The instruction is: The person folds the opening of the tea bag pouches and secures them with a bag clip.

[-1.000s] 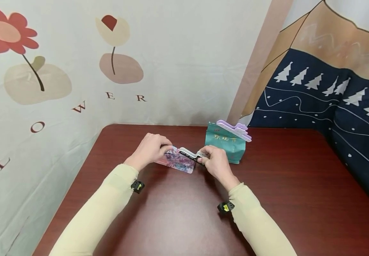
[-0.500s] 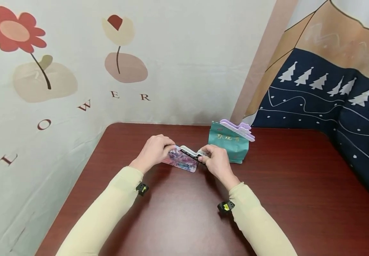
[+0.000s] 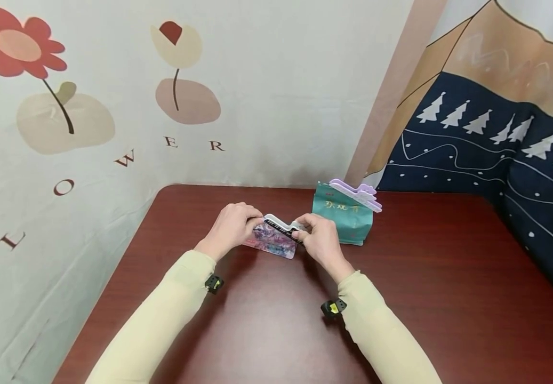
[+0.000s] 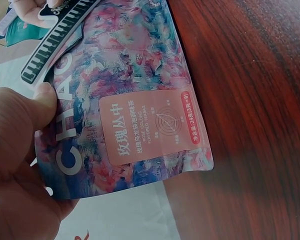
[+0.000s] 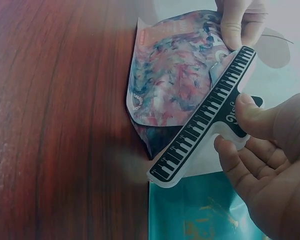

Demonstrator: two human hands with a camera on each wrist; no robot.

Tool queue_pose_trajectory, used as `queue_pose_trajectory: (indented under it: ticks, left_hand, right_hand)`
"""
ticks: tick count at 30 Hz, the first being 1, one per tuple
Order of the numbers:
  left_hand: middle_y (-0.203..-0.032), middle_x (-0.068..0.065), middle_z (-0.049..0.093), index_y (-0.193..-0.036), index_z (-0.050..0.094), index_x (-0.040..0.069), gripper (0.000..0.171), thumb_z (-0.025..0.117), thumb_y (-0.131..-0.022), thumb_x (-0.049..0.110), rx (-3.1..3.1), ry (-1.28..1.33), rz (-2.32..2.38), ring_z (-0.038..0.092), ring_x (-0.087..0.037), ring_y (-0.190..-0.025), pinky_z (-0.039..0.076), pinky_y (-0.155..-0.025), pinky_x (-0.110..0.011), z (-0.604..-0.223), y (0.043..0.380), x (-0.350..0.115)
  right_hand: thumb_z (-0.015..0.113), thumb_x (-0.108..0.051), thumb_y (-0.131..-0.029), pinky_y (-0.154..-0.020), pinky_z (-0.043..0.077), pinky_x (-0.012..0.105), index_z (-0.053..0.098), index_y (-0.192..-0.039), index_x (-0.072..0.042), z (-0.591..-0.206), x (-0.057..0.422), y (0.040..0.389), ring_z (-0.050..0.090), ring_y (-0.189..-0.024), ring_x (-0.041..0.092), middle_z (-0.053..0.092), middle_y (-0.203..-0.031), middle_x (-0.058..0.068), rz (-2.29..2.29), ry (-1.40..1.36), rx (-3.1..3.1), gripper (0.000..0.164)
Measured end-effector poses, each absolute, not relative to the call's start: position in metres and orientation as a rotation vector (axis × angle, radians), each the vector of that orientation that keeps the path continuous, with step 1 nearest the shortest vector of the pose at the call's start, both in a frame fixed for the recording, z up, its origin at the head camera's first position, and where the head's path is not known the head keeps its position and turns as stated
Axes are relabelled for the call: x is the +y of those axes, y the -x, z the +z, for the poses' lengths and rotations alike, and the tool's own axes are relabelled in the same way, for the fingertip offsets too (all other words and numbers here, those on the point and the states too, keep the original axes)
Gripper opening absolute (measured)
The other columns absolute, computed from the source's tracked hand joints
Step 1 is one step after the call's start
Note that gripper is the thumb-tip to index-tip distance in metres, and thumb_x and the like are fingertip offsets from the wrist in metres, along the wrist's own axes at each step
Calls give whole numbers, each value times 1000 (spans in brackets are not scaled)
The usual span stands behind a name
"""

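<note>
A tea bag pouch (image 4: 135, 55) with a blue, pink and purple painted print stands on the table. My left hand (image 3: 232, 225) pinches its top corner between thumb and fingers. In my right hand (image 3: 321, 237) is a black and white bag clip (image 5: 205, 117) with a piano-key pattern, pinched by its handle. The clip's long bar (image 4: 55, 45) lies slantwise along the pouch's top edge, its far end close to my left thumb (image 4: 42, 102). I cannot tell whether the clip bites the pouch all along the edge.
Behind my right hand stands a teal pouch (image 3: 343, 218) with a purple clip (image 3: 355, 194) across its top. The dark red wooden table (image 3: 266, 325) meets a printed cloth backdrop (image 3: 276, 106) at the back.
My right hand has moved slightly left and up with the bag clip, bringing its end nearer my left thumb. The left hand stays on the pouch's corner. The head view has shifted a little.
</note>
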State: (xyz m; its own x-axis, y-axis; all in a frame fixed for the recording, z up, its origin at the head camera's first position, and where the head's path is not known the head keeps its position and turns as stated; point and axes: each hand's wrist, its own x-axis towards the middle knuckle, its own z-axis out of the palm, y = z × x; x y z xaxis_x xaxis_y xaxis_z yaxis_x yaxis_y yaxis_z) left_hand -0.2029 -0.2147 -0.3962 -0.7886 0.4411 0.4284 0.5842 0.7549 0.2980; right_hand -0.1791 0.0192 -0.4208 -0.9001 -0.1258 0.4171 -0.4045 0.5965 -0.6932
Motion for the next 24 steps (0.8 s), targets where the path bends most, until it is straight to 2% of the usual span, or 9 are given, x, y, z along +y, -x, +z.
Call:
queue_pose_trajectory:
  ticks: [18,24]
  left_hand:
    - [-84,-6,76,-91,80,7,4,77,-90,9,-2613,802,-580,67,-25,-75,53,-69,-45,-394,203,-215]
    - [-85,-4,75,-92,79,7,4,77,-91,10,-2665,805,-588,64,-24,-77,52,-74,-46,-394,203,-215]
  right_hand:
    - [86,-3,-81,-69,56,41,78,-95,-5,-418,14,182,70,-75,23,76,-89,9,1254,-417,-2493,16]
    - [85,-3,-81,-68,56,39,78,-95,-5,-418,13,181,70,-74,23,75,-89,9,1267,-425,-2492,16]
